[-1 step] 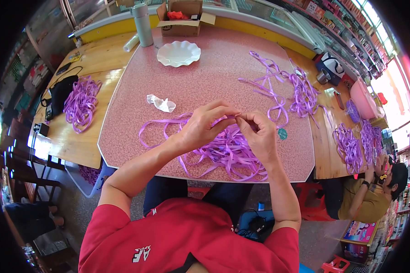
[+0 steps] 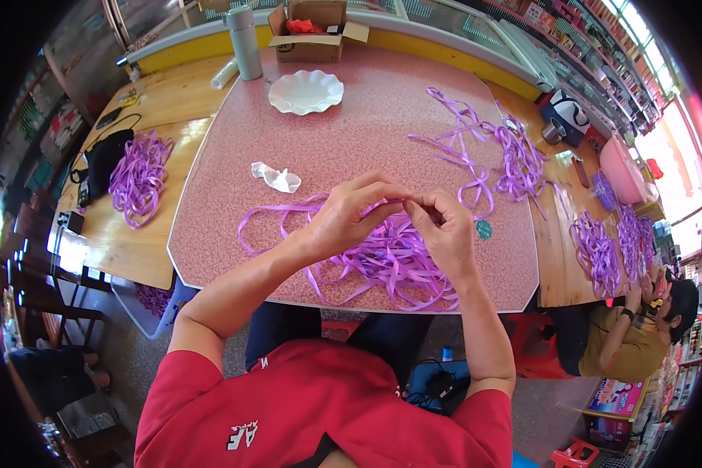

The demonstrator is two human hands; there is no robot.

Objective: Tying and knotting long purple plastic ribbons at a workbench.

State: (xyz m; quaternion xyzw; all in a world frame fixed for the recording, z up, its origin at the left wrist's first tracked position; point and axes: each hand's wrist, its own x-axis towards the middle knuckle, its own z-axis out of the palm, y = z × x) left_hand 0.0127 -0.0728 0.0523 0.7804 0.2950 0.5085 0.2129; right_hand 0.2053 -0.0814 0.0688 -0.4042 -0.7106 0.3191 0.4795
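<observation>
Over a loose heap of purple ribbon [image 2: 398, 257] near the table's front edge, my two hands meet at the fingertips. My left hand [image 2: 355, 214] is closed in a pinch on a thin piece of the ribbon. Against it my right hand [image 2: 448, 234] pinches the same piece between thumb and forefinger. The exact spot they grip is small and partly covered by the fingers. A loop of ribbon trails out to the left of my left wrist on the pink speckled table [image 2: 234, 218].
Ahead lie a crumpled clear wrapper [image 2: 277, 178], a white scalloped plate [image 2: 306, 92], a grey-green flask [image 2: 245, 47] and an open carton [image 2: 308, 48]. More ribbon lies to the left [image 2: 140, 178] and right [image 2: 519, 160]. A co-worker [image 2: 632, 335] sits at the right.
</observation>
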